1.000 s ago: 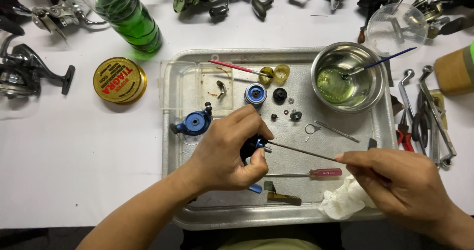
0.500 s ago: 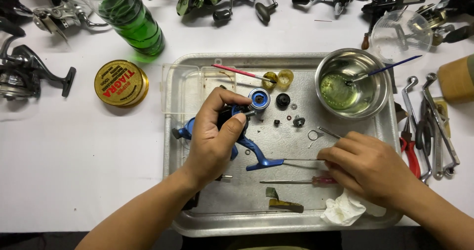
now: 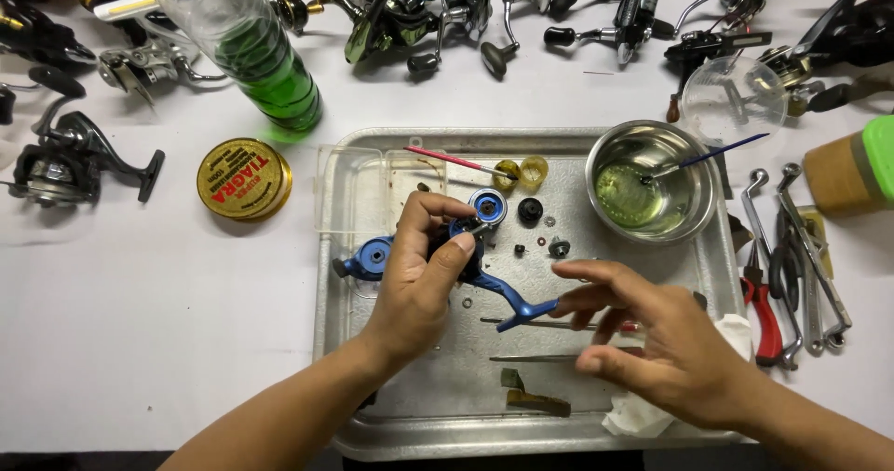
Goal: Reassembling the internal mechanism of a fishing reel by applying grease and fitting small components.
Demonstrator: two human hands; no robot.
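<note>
While the left hand [image 3: 424, 280] grips the blue reel body [image 3: 470, 257] over the metal tray [image 3: 372, 434], the right hand [image 3: 652, 341] has let go of its long tool

A second ago that hand held a thin driver to the part; now it hovers with fingers spread and empty, beside the blue arm [image 3: 517, 303], tools lying under it; the left palm hides most of the body, so its fasteners cannot be made out

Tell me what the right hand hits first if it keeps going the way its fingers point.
The right hand points left; its fingers would likely first meet the blue reel arm held by the left hand. Height above the tray is unclear.
</note>
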